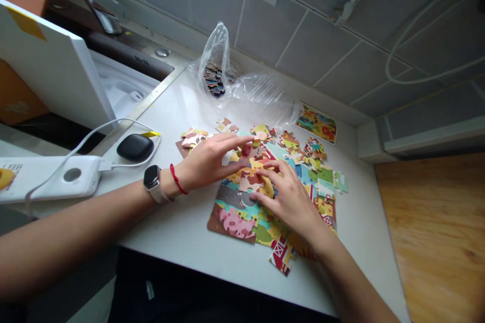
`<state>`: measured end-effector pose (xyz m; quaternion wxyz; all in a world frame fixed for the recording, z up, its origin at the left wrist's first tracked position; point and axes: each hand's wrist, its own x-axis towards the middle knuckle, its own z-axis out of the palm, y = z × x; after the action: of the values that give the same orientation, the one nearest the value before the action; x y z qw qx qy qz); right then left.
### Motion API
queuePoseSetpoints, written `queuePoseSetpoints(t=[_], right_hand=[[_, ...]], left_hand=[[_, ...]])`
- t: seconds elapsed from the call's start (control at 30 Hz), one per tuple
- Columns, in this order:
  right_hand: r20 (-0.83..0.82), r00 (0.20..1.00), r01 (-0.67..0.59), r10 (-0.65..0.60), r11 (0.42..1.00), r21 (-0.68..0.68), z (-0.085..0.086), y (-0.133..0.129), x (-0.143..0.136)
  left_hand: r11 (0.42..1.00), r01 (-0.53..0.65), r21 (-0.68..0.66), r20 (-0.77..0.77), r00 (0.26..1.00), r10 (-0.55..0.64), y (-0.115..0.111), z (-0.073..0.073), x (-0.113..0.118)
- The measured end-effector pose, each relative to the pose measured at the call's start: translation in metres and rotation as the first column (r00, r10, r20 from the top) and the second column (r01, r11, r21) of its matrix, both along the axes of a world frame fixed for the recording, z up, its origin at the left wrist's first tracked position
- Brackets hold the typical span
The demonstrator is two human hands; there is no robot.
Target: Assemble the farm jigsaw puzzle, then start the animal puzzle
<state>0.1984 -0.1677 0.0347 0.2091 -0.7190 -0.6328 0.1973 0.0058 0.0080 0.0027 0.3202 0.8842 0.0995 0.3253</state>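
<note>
The left hand (206, 161) stands with thumb and forefinger wide about a reddish puzzle piece (253, 151); whether it grips, I cannot tell. The right hand (291, 197), fingers loosely spread, is at the part-joined puzzle (237, 199). Steadying neighbours and pressing tabs straight down should work best. A barn piece (280, 256) juts toward the near edge of the desk (162, 232); loose pieces (290, 141) crowd the far side, before the plastic bag (217, 45).
</note>
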Motion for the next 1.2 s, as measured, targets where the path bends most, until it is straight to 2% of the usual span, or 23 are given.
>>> queuePoseSetpoints(t=[0.13, 0.23, 0.3, 0.37, 0.47, 0.6, 0.73, 0.9, 1.1, 1.2], right_hand=[[-0.032, 0.999, 0.023, -0.024, 1.0, -0.013, -0.001, 0.001, 0.001], [-0.123, 0.988, 0.093, -0.094, 0.996, -0.014, -0.001, -0.003, 0.003], [-0.265, 0.949, 0.177, -0.172, 0.984, -0.005, -0.002, -0.007, 0.005], [-0.456, 0.856, 0.283, -0.244, 0.959, 0.017, -0.002, -0.009, 0.007], [-0.677, 0.682, 0.426, -0.278, 0.903, 0.058, -0.004, -0.007, 0.009], [-0.775, 0.574, 0.494, -0.264, 0.867, 0.071, -0.009, -0.003, 0.005], [-0.808, 0.528, 0.515, -0.262, 0.855, 0.058, -0.014, -0.004, -0.001], [-0.828, 0.492, 0.547, -0.269, 0.835, 0.054, -0.017, -0.004, 0.0], [-0.832, 0.487, 0.576, -0.265, 0.814, 0.077, -0.018, -0.002, 0.005], [-0.855, 0.454, 0.54, -0.253, 0.841, 0.039, -0.017, -0.003, 0.005]], left_hand=[[0.998, -0.012, -0.067, -0.006, 1.0, 0.011, -0.003, 0.005, 0.0], [0.977, -0.023, -0.211, -0.008, 1.0, 0.021, -0.004, 0.007, 0.001], [0.939, -0.009, -0.345, 0.003, 1.0, 0.011, -0.005, 0.007, 0.002], [0.875, 0.025, -0.483, 0.016, 1.0, -0.019, -0.006, 0.008, 0.002], [0.723, 0.088, -0.685, 0.031, 0.995, -0.092, -0.009, 0.011, 0.001], [0.496, 0.067, -0.866, -0.02, 0.986, -0.167, -0.015, 0.018, 0.001], [0.341, 0.018, -0.94, -0.056, 0.977, -0.207, -0.021, 0.02, 0.003], [0.212, 0.014, -0.977, -0.026, 0.983, -0.184, -0.027, 0.021, 0.003], [0.183, -0.038, -0.982, -0.064, 0.988, -0.138, -0.031, 0.022, 0.003], [0.148, -0.034, -0.988, -0.051, 0.992, -0.116, -0.032, 0.02, 0.003]])
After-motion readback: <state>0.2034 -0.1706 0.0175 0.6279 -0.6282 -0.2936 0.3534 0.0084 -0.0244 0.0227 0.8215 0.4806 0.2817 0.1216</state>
